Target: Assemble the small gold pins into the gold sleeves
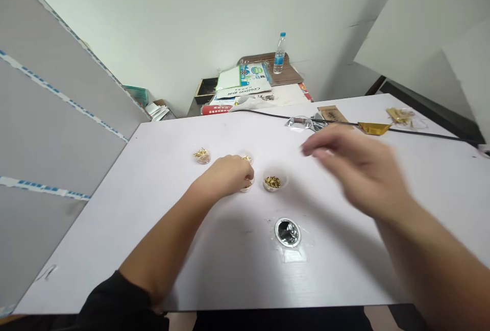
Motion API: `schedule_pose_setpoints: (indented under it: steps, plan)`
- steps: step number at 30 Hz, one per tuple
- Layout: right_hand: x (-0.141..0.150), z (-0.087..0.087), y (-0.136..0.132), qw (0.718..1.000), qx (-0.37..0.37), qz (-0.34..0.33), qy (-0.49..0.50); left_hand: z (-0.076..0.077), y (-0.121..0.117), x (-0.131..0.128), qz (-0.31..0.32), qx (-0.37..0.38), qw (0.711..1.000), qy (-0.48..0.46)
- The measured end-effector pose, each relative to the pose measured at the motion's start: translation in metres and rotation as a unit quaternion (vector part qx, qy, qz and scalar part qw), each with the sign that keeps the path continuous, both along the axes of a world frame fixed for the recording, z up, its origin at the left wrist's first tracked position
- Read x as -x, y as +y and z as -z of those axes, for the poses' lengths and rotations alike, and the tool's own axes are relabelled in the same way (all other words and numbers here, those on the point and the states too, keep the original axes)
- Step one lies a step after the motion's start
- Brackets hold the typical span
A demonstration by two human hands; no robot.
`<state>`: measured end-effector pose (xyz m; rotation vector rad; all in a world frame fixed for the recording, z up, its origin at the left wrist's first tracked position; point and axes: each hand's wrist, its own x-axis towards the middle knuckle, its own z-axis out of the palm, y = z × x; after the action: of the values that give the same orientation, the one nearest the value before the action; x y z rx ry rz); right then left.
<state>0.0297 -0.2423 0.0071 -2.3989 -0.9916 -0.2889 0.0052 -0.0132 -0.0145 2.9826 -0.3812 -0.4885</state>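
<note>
The left hand (pixel 229 174) points its fingers down, bent, at the near cup (pixel 245 190); the fingertips are hidden, so a grip on a pin cannot be confirmed. The right hand (pixel 354 165) is raised over the table (pixel 229 259), thumb and forefinger brought near each other; motion blur prevents telling whether they meet or hold anything.

The right cup (pixel 283 180), containing brass-coloured pins (pixel 272 182), stands just beside the near cup, separated by a narrow gap. The rear cup (pixel 250 161) is directly behind the left hand and partly covered by it. The left cup (pixel 205 159) stands apart, beyond the left forearm.

Room for movement extends from the cups to the table's near edge, with the grommet (pixel 288 232) set in between. The panel (pixel 57 132) bounds the left edge. Along the far edge, the cable (pixel 264 114) passes behind the right hand, which covers part of it. The brown packet (pixel 332 113) is partly hidden there. The right forearm is cut off by the frame.
</note>
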Motion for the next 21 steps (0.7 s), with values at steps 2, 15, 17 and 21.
schedule_pose_setpoints:
  steps: [2, 15, 17, 21]
  plan:
    - [-0.009, 0.019, 0.013, 0.998, -0.025, -0.043, 0.033, 0.003, -0.005, 0.001, 0.010, -0.024, 1.000, -0.010]
    - [-0.032, 0.028, 0.071, 0.912, 0.392, -0.010, 0.121, 0.027, -0.012, -0.007, 0.017, -0.100, 0.994, -0.041]
    - [-0.034, 0.031, 0.073, 0.910, 0.396, -0.010, 0.123, 0.028, -0.013, -0.007, 0.015, -0.100, 0.994, -0.042]
    - [-0.036, 0.037, 0.070, 0.910, 0.396, -0.014, 0.121, 0.028, -0.015, -0.005, 0.014, -0.097, 0.994, -0.042]
